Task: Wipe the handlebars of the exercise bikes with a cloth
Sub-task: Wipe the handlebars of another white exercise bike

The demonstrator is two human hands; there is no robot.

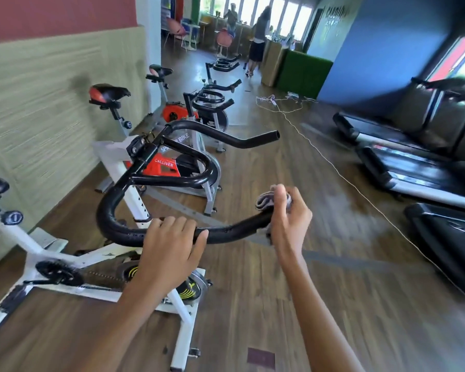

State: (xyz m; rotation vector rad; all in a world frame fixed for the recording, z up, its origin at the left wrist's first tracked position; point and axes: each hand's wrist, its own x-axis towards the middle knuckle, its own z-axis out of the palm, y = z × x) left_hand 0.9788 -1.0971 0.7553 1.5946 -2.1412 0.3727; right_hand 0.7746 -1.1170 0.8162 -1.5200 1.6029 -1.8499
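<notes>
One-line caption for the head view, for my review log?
Left hand holds the black handlebar while the right hand grips a grey cloth around its end.

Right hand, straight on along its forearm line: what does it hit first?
Probably the far handlebar horn. The right hand, gripping the cloth on the near horn tip, points toward it. Depth unclear; it may pass beside it.

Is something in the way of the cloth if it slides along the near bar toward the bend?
Yes: the left hand grips the handlebar beside the cloth, which the right hand holds at its end.
</notes>
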